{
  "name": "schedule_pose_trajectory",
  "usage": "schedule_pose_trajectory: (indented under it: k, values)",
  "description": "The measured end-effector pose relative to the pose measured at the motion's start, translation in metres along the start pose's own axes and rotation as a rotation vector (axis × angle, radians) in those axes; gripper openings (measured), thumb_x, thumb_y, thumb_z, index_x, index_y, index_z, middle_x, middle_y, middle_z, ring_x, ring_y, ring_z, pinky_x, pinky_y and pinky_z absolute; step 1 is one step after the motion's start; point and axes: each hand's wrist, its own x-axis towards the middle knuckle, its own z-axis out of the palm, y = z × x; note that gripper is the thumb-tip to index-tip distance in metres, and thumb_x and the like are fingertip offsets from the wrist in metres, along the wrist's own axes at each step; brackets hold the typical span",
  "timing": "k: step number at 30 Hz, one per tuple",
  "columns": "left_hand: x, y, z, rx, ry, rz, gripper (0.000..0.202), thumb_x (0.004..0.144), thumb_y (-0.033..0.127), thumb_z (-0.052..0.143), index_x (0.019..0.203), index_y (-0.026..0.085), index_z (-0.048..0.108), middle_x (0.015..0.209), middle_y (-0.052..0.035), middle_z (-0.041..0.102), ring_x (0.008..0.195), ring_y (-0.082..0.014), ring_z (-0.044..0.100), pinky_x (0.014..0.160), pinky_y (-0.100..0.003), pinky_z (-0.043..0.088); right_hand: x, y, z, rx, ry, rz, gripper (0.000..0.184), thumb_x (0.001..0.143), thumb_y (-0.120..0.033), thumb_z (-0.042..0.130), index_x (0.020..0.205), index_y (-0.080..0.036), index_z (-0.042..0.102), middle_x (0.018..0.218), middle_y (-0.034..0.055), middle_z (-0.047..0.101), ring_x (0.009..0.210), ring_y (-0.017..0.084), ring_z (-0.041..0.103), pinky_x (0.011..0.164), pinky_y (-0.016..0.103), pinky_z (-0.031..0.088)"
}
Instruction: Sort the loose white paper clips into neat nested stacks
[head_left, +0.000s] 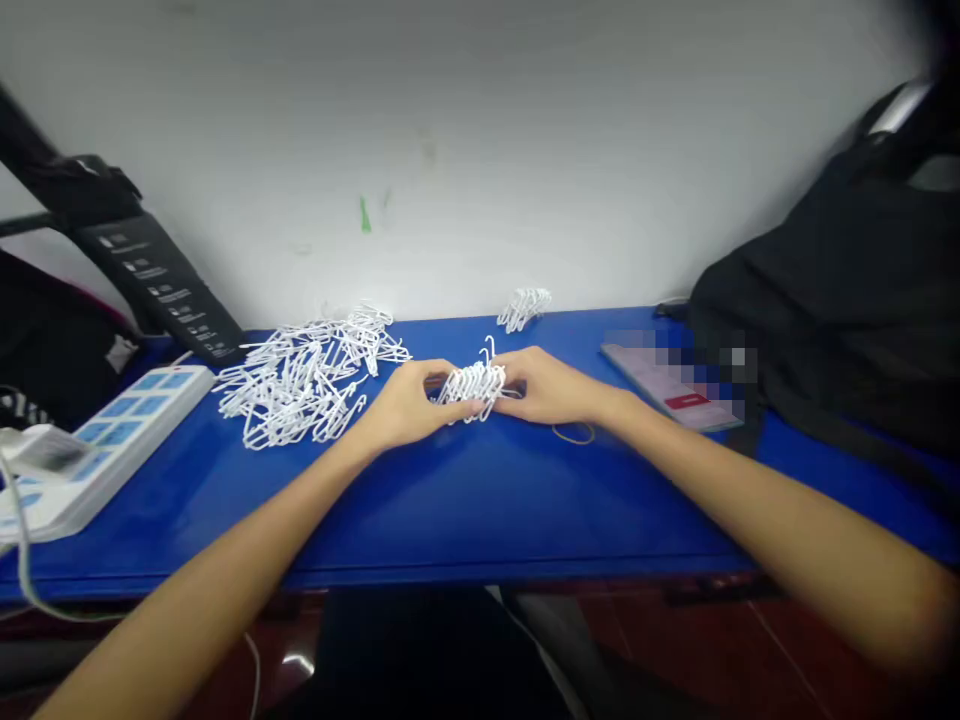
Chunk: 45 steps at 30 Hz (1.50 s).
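Observation:
A row of small white hangers (474,385) is held between my two hands, just above or on the blue tabletop (450,500). My left hand (416,400) is closed on the left side of the row, thumb in front. From the right, my right hand (544,388) pinches the other end, where a hanger hook sticks up. To the left lies a loose, tangled heap of the same white hangers (300,380). Behind my hands, near the wall, sits a neat little stack of hangers (523,308). A thin rubber band (574,434) lies by my right wrist.
A white power strip (142,420) with a plugged-in adapter and cable stands at the left. On the right are a flat package (667,385), partly blurred out, and a black bag (840,290). A pale wall (465,160) closes off the back.

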Motion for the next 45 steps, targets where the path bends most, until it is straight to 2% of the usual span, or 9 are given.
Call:
schedule_pose_trajectory:
  k: [5, 10, 17, 29, 33, 36, 41, 43, 45]
  values:
    - [0.001, 0.003, -0.003, -0.08, -0.047, 0.055, 0.04, 0.08, 0.037, 0.086, 0.109, 0.014, 0.072, 0.103, -0.0094, 0.079, 0.095, -0.0247, 0.075, 0.092, -0.038, 0.059, -0.002, 0.007, -0.004, 0.006, -0.016, -0.026, 0.02, 0.094, -0.028, 0.066, 0.08, -0.016, 0.072, 0.082, 0.0036, 0.07, 0.071, 0.016, 0.058, 0.067, 0.028, 0.039]
    - [-0.001, 0.008, -0.003, -0.045, -0.027, 0.086, 0.038, 0.081, 0.033, 0.083, 0.112, 0.015, 0.071, 0.105, -0.0086, 0.079, 0.096, -0.0246, 0.075, 0.095, -0.04, 0.059, -0.002, 0.008, -0.005, 0.033, -0.021, -0.038, 0.02, 0.096, -0.031, 0.066, 0.084, -0.016, 0.072, 0.086, 0.004, 0.071, 0.073, 0.016, 0.06, 0.069, 0.028, 0.041]
    - [0.005, -0.003, 0.011, -0.083, 0.016, 0.057, 0.078, 0.066, 0.042, 0.097, 0.134, 0.015, 0.071, 0.126, -0.0128, 0.078, 0.113, -0.031, 0.073, 0.103, -0.044, 0.056, 0.0, 0.005, -0.001, 0.001, -0.001, -0.051, 0.017, 0.096, -0.026, 0.065, 0.084, -0.015, 0.07, 0.082, 0.0035, 0.068, 0.073, 0.016, 0.06, 0.071, 0.027, 0.042]
    - [0.009, -0.01, 0.02, -0.125, 0.028, 0.008, 0.053, 0.072, 0.05, 0.092, 0.107, 0.012, 0.08, 0.102, -0.009, 0.082, 0.09, -0.0251, 0.073, 0.081, -0.033, 0.057, 0.006, -0.009, 0.011, -0.029, 0.065, 0.059, 0.009, 0.086, -0.011, 0.063, 0.085, -0.015, 0.071, 0.088, 0.006, 0.074, 0.075, 0.017, 0.063, 0.068, 0.026, 0.041]
    - [0.007, -0.006, 0.018, -0.099, 0.015, -0.01, 0.05, 0.079, 0.056, 0.085, 0.102, 0.012, 0.081, 0.088, -0.005, 0.079, 0.071, -0.0175, 0.064, 0.063, -0.027, 0.047, 0.006, -0.004, 0.01, 0.034, 0.055, 0.114, 0.01, 0.085, -0.02, 0.073, 0.077, -0.014, 0.074, 0.076, 0.0034, 0.073, 0.067, 0.016, 0.06, 0.065, 0.027, 0.04]
    - [0.006, -0.003, 0.017, -0.044, 0.039, -0.019, 0.048, 0.08, 0.057, 0.084, 0.094, 0.012, 0.079, 0.078, -0.0021, 0.073, 0.065, -0.0139, 0.055, 0.057, -0.025, 0.039, 0.005, -0.002, 0.002, 0.106, 0.013, 0.18, 0.018, 0.083, -0.03, 0.079, 0.077, -0.013, 0.077, 0.074, 0.0032, 0.075, 0.067, 0.017, 0.063, 0.066, 0.028, 0.045]
    - [0.007, -0.004, 0.016, 0.024, 0.09, 0.023, 0.042, 0.08, 0.053, 0.084, 0.092, 0.013, 0.074, 0.076, -0.0007, 0.068, 0.066, -0.0139, 0.052, 0.058, -0.025, 0.037, -0.004, -0.001, -0.035, 0.085, -0.006, 0.177, 0.022, 0.072, -0.028, 0.088, 0.091, -0.019, 0.083, 0.098, 0.0062, 0.081, 0.09, 0.022, 0.072, 0.084, 0.032, 0.054]
    - [0.007, -0.006, 0.016, 0.042, 0.094, 0.029, 0.041, 0.079, 0.051, 0.085, 0.093, 0.014, 0.073, 0.076, -0.0002, 0.068, 0.066, -0.0141, 0.052, 0.06, -0.026, 0.037, -0.011, 0.003, -0.056, 0.052, 0.027, 0.232, 0.026, 0.072, -0.03, 0.088, 0.095, -0.018, 0.083, 0.096, 0.0071, 0.081, 0.085, 0.02, 0.07, 0.078, 0.03, 0.052]
    - [0.007, -0.006, 0.016, 0.042, 0.1, 0.024, 0.041, 0.077, 0.049, 0.085, 0.095, 0.014, 0.072, 0.077, 0.0, 0.068, 0.068, -0.0149, 0.054, 0.063, -0.026, 0.039, -0.018, 0.009, -0.074, 0.087, -0.11, 0.288, 0.031, 0.074, -0.039, 0.088, 0.096, -0.017, 0.083, 0.086, 0.0052, 0.078, 0.075, 0.017, 0.066, 0.07, 0.028, 0.049]
